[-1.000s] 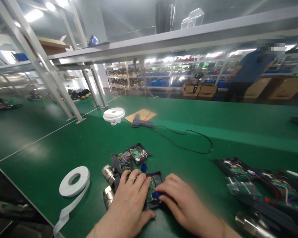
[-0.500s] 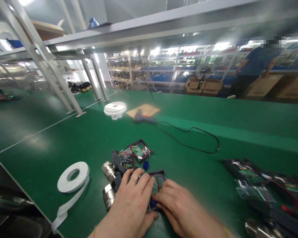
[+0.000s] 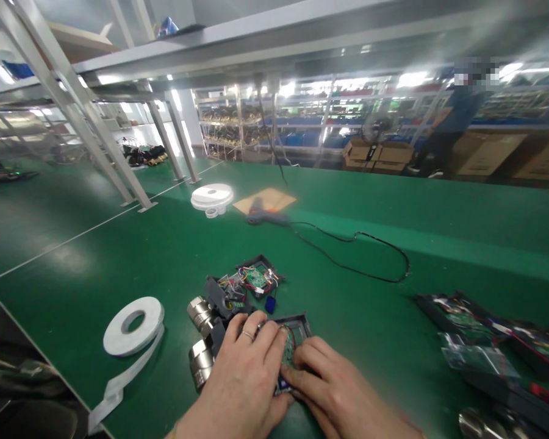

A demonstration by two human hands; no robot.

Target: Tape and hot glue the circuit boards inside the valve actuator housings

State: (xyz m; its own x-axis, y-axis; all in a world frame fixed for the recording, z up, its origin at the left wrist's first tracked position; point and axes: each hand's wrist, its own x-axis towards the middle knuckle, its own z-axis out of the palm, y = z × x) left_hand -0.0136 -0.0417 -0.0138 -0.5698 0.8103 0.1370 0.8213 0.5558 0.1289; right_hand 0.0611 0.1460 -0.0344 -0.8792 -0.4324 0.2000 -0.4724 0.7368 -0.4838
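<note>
My left hand [image 3: 242,372], a ring on one finger, lies curled over a dark grey open housing [image 3: 304,324] and covers much of it. A green circuit board [image 3: 289,349] with red and black wires shows between my hands. My right hand [image 3: 341,387] grips the housing's near right side, its fingertips at a small dark blue part [image 3: 282,384] inside; their exact hold is hidden. From the housing's left side sticks a metal fitting [image 3: 200,363]. Just behind lies a second opened unit [image 3: 257,275] with a board, wires and a dangling blue piece [image 3: 270,304].
A white tape roll [image 3: 135,326] lies left, its loose strip reaching the table edge. Further back are white reels [image 3: 211,196] and a glue gun [image 3: 265,214] with a looping black cable. More opened units [image 3: 476,323] lie right. A person [image 3: 457,122] stands beyond the table near cardboard boxes.
My right fingers have shifted slightly at the blue part, exposing more of the board and the housing's edge. My left hand stays nearly still. The person in the background has moved left.
</note>
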